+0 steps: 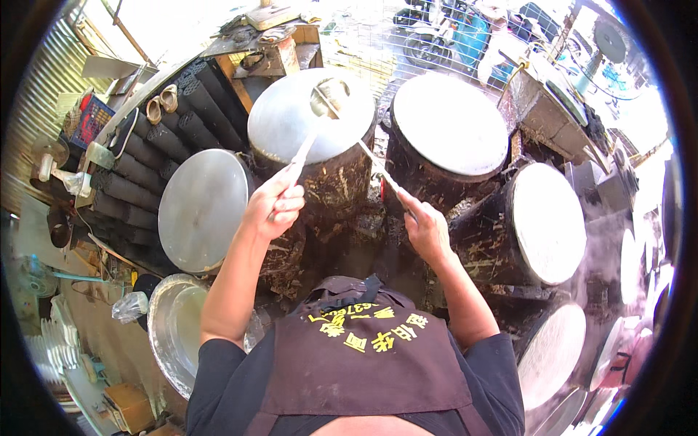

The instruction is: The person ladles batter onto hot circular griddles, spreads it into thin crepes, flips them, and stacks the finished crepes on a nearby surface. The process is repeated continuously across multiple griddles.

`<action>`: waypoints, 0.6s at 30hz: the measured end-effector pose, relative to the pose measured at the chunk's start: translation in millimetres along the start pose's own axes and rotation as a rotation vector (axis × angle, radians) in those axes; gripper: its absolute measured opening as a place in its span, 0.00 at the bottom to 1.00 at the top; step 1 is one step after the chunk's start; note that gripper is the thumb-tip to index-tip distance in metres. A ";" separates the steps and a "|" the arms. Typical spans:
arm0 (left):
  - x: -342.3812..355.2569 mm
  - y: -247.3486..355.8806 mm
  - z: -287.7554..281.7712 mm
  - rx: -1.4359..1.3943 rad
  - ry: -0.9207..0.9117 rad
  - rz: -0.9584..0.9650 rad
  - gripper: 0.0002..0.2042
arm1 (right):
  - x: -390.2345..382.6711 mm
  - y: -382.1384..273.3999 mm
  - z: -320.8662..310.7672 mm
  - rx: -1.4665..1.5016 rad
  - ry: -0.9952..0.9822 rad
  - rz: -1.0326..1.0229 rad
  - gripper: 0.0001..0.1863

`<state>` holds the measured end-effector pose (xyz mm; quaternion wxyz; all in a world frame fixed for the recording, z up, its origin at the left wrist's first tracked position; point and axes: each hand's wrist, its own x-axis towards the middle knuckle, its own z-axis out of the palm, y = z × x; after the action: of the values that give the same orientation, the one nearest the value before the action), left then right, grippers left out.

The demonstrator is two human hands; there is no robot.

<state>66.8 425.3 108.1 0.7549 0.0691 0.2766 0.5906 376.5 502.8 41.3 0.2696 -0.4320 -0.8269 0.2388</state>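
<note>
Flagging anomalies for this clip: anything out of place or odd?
Yes: a pair of tan shoes sits on the stacked black cylinders at the upper left. Footwear looks out of place on a stack like that.

Tan shoes sit atop blk cylinders, L side, w/ blue crate nr.

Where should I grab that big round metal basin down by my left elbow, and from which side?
Probably the rim of the metal basin, from its left: that edge curves round in plain view, while your left arm crosses its right part. No handle shows there. Your left hand grips a tool, so it would need freeing first.
</note>
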 end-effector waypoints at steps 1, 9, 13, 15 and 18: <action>27.3 1.6 -0.4 0.074 0.051 0.023 0.08 | 18.8 6.9 -3.3 -0.036 -0.009 0.015 0.27; 163.2 -8.1 -22.3 1.172 0.489 0.391 0.20 | 106.4 60.2 21.1 -0.177 -0.074 0.036 0.24; 167.8 38.8 -43.1 2.238 0.815 0.661 0.23 | 111.4 78.9 51.2 -0.150 -0.112 0.081 0.27; 147.5 76.9 -21.8 2.365 0.953 0.638 0.22 | 112.6 77.5 61.5 -0.130 -0.099 0.108 0.28; 130.8 130.9 -12.8 2.129 1.134 0.996 0.23 | 119.8 71.0 76.3 -0.096 -0.077 0.156 0.28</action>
<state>-31.8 582.4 109.9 -0.1893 0.4667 0.8286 0.2446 310.7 627.9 -31.1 0.1970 -0.4980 -0.8109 0.2358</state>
